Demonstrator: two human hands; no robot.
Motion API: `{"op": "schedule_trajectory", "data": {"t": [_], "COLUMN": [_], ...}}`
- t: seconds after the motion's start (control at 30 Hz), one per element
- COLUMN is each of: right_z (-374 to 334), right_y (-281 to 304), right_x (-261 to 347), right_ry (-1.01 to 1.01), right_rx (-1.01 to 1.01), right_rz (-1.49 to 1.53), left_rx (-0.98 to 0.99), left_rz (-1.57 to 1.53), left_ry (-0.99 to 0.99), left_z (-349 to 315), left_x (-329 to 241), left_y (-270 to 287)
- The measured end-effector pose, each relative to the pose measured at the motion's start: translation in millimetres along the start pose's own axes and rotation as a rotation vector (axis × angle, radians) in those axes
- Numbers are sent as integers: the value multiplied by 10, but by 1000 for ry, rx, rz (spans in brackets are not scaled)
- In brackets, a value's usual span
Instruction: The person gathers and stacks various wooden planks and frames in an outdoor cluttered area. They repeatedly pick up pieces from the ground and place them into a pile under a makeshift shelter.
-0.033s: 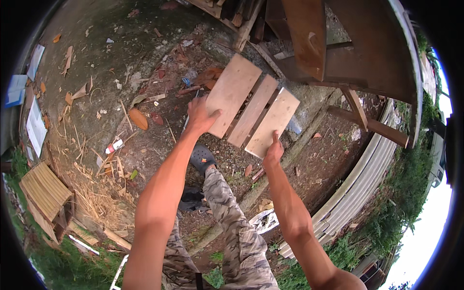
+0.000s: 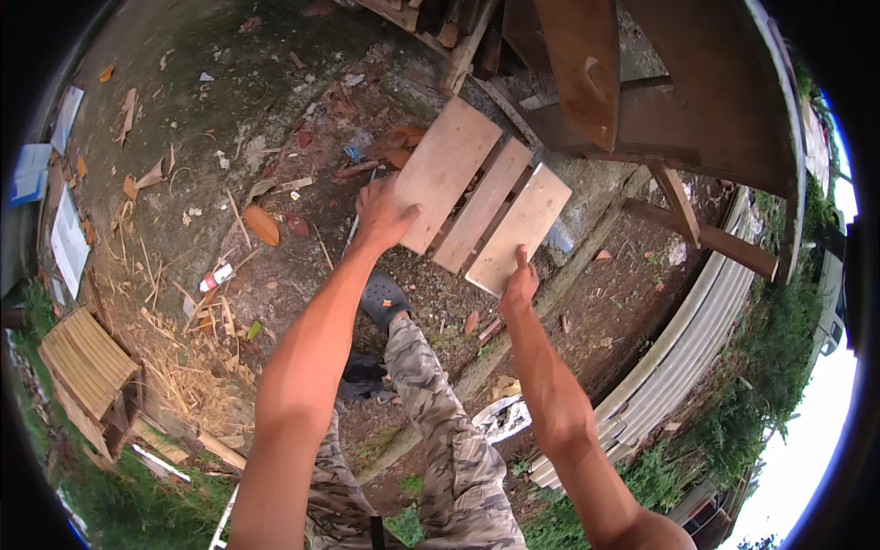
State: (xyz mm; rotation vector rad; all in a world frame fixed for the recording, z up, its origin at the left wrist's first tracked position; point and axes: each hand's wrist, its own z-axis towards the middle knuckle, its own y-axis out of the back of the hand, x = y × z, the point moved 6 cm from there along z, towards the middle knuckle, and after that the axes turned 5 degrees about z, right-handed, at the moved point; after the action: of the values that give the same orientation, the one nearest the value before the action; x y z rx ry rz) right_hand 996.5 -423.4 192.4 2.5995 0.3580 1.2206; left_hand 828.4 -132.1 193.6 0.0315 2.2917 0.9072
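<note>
A slatted wooden panel (image 2: 447, 176) of three pale boards with gaps between them is held up in front of me, tilted. Its left board is the widest, and the middle board (image 2: 483, 207) is the narrowest. My left hand (image 2: 383, 214) is closed on the left board's edge, thumb on top and the other fingers partly hidden. At the near end of the right board (image 2: 522, 227), my right hand (image 2: 520, 288) grips with its thumb on the upper face. A thin pale strip (image 2: 352, 235) shows beside my left hand; whether it is held I cannot tell.
Large brown wooden boards (image 2: 587, 82) stand at the upper right, with a brown beam (image 2: 724, 247) below them. Stacked corrugated sheets (image 2: 683, 339) lie at right. Wood shavings (image 2: 188, 385) and a small slatted wooden box (image 2: 90, 367) are at left. My shoe (image 2: 385, 301) is below the panel.
The panel has shifted very slightly up and to the right, my left hand moving with it. Both hands keep their hold.
</note>
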Motion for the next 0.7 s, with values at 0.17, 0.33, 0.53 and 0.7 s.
{"op": "schedule_trajectory", "data": {"t": [0.17, 0.33, 0.53, 0.7], "right_z": [401, 425, -177, -1168], "right_y": [-240, -135, -207, -383], "right_x": [-332, -450, -759, -905], "right_ry": [-319, -7, 126, -169], "right_rx": [303, 375, 830, 791], "right_rz": [-441, -883, -1496, -1286], "left_rx": [157, 351, 242, 156], "left_rz": [311, 377, -35, -498], "left_ry": [33, 78, 318, 634], "left_z": [69, -149, -1148, -2679], "left_x": [-183, -1, 534, 1181], "left_y": [-264, -288, -484, -1061]}}
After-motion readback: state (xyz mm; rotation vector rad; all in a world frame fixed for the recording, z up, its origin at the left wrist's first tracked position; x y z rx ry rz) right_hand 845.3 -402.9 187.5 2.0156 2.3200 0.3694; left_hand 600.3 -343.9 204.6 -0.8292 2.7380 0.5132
